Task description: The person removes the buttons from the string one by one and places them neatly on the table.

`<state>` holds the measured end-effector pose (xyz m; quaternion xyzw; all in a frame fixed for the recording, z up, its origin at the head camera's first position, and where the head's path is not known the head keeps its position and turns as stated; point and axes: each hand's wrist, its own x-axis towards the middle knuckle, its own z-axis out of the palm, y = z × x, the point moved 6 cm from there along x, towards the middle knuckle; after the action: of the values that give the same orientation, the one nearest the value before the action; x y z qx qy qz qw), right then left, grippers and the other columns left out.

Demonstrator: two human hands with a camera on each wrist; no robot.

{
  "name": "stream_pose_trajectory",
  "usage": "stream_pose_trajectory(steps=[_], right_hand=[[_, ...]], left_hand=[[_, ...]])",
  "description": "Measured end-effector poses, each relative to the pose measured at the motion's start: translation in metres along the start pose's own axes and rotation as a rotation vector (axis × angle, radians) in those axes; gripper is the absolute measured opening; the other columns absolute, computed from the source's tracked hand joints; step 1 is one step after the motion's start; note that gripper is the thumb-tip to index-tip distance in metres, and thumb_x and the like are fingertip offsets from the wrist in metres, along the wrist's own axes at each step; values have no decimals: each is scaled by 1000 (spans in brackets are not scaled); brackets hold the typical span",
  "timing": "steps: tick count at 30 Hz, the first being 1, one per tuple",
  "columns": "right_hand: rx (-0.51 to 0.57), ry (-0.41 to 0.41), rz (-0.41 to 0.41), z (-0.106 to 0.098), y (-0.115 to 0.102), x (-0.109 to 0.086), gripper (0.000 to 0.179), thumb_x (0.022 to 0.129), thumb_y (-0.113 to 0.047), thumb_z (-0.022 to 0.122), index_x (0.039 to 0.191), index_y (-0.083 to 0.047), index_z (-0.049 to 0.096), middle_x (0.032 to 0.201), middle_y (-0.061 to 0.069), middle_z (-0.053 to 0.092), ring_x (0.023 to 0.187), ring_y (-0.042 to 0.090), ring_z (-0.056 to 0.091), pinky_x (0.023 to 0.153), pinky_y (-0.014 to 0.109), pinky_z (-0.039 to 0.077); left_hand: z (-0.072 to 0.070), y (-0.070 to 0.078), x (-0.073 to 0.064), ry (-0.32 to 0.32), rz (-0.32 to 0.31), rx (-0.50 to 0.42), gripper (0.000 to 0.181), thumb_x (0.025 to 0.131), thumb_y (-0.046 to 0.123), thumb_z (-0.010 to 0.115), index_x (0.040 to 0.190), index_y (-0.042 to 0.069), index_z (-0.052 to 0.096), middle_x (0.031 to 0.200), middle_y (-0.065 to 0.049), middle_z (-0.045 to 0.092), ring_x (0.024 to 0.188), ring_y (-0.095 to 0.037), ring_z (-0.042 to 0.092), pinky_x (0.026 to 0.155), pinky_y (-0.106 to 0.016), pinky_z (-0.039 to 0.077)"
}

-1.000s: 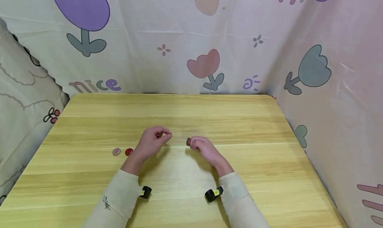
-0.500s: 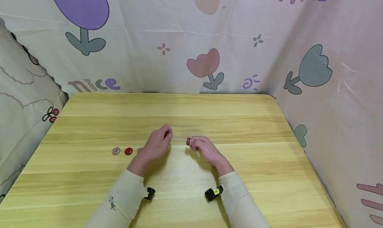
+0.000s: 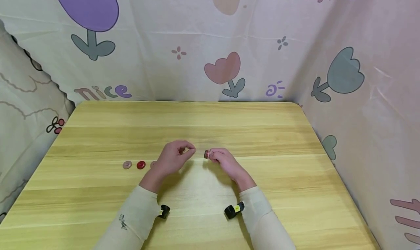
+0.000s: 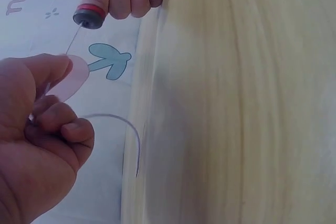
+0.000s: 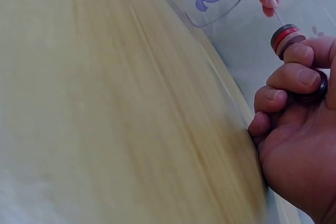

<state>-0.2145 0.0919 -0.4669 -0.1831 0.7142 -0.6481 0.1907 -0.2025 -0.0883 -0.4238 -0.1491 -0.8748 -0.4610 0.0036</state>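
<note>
My right hand point(image 3: 224, 161) grips a short stack of buttons point(image 5: 286, 39), dark at the outer end, then red and pinkish. Curled lower fingers also hold a dark round piece point(image 5: 318, 88) against the palm, partly hidden. A thin pale string point(image 4: 138, 148) comes out of the stack's outer face, and my left hand point(image 3: 173, 158) pinches it between thumb and forefinger, a short way from the buttons. The string's loose end curves out below the left hand. Both hands are held above the table, fingertips facing each other.
Left of my left hand, a pink button point(image 3: 127, 165) and a red button point(image 3: 141, 165) lie on the wooden table point(image 3: 262, 133). Another pinkish button point(image 3: 152, 164) is partly covered by the left wrist. Patterned cloth point(image 3: 147, 71) hangs behind the table and along its sides.
My left hand has shifted right, turned inward midway, and its fingertips are now closer to the stack. The third button has come into view beside the wrist. The right hand has hardly moved.
</note>
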Motion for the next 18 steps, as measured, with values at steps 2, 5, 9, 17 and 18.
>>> stream_pose_trajectory(steps=[2, 5, 9, 17, 18], right_hand=[[1, -11, 14, 1, -4, -2, 23, 96, 4, 40, 82, 22, 43, 83, 40, 38, 79, 40, 43, 81, 45, 37], [-11, -24, 20, 4, -16, -7, 25, 98, 3, 40, 91, 22, 53, 90, 42, 43, 95, 39, 52, 94, 47, 39], [1, -38, 11, 7, -26, -11, 26, 99, 1, 40, 96, 21, 57, 102, 40, 51, 110, 25, 55, 103, 48, 36], [13, -53, 22, 5, -17, -9, 24, 99, 4, 40, 95, 21, 56, 115, 33, 58, 113, 25, 55, 106, 50, 34], [11, -54, 27, 5, -14, -8, 24, 99, 4, 40, 95, 21, 56, 115, 31, 60, 113, 25, 55, 106, 50, 34]], left_hand=[[0, 2, 0, 13, 19, 8, 8, 97, 14, 67, 97, 9, 74, 89, -3, 52, 68, -18, 46, 62, -35, 41], [1, 5, 1, 23, 46, 18, 8, 98, 11, 65, 94, 7, 70, 97, -3, 51, 73, -19, 49, 66, -36, 44], [6, 8, 1, -7, 44, 3, 12, 101, 9, 58, 93, 4, 65, 83, -1, 53, 69, -18, 48, 64, -35, 42], [12, 1, -3, -58, -61, -49, 15, 102, 18, 56, 99, 8, 68, 63, 1, 41, 52, -14, 36, 53, -31, 35], [12, 1, -3, -58, -61, -49, 15, 101, 20, 59, 100, 9, 70, 61, 1, 40, 52, -14, 36, 52, -31, 35]])
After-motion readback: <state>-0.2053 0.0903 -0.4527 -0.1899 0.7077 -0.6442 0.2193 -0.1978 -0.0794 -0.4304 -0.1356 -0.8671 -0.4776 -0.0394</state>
